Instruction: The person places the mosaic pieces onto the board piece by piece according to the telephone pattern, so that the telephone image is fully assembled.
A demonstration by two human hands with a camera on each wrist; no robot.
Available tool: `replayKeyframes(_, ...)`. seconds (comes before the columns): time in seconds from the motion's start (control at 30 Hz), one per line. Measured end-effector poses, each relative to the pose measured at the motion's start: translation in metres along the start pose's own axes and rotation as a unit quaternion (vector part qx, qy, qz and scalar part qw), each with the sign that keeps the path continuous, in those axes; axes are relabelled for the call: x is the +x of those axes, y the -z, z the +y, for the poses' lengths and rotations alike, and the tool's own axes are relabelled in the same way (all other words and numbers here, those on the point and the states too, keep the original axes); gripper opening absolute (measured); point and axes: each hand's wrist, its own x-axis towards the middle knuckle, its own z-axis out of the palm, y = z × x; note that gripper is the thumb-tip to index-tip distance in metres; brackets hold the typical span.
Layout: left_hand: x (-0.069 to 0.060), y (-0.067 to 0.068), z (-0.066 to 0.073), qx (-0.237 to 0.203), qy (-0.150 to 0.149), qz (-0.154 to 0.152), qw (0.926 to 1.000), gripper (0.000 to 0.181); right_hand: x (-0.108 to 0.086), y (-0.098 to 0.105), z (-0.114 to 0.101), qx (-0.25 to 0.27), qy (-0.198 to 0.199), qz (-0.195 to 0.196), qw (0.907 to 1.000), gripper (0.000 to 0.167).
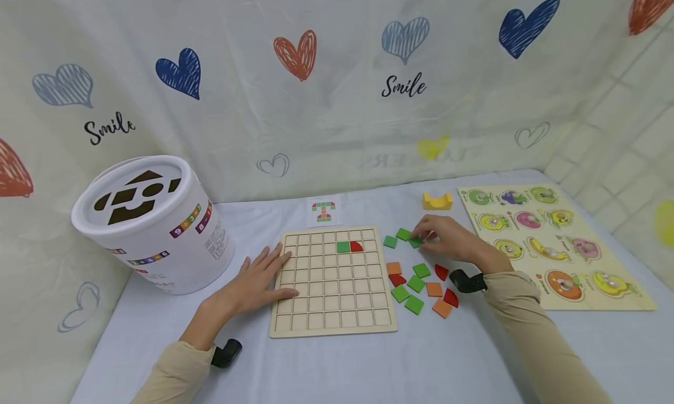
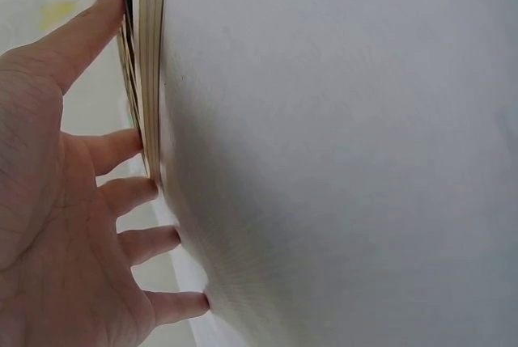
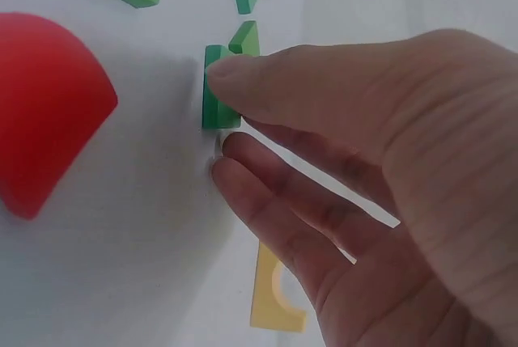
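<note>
A wooden grid board (image 1: pixel 323 287) lies on the cloth, with a green square (image 1: pixel 343 247) and a red quarter piece (image 1: pixel 356 247) side by side in its upper right part. My left hand (image 1: pixel 253 284) rests on the board's left edge, fingers spread; the left wrist view shows the fingertips at the board's edge (image 2: pixel 150 56). My right hand (image 1: pixel 453 240) pinches a green square (image 1: pixel 415 242) right of the board. In the right wrist view the thumb of the hand (image 3: pixel 324 153) lies on that green piece (image 3: pixel 212 104).
Loose green (image 1: pixel 413 304), orange (image 1: pixel 434 289) and red pieces (image 1: pixel 450 297) lie right of the board. A pattern card (image 1: pixel 323 221) lies behind it, a yellow arch block (image 1: pixel 437 202) at the back. A white bucket (image 1: pixel 158 234) stands left, a fruit puzzle board (image 1: pixel 526 263) lies right.
</note>
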Motion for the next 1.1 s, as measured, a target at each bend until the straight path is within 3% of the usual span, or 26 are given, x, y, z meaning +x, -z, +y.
replayKeyframes(0.6,0.0008,-0.0002,-0.0002,-0.003,-0.001,0.004,1.0,0.095,0.0029,0.003,-0.0013,-0.019,-0.023,-0.032,0.999,0.022)
replayKeyframes(1.1,0.0007,0.0009,0.0029,0.003,-0.002,0.002,1.0,0.094,0.0018,0.0021,-0.0011,-0.009,-0.031,-0.023,0.9992,0.018)
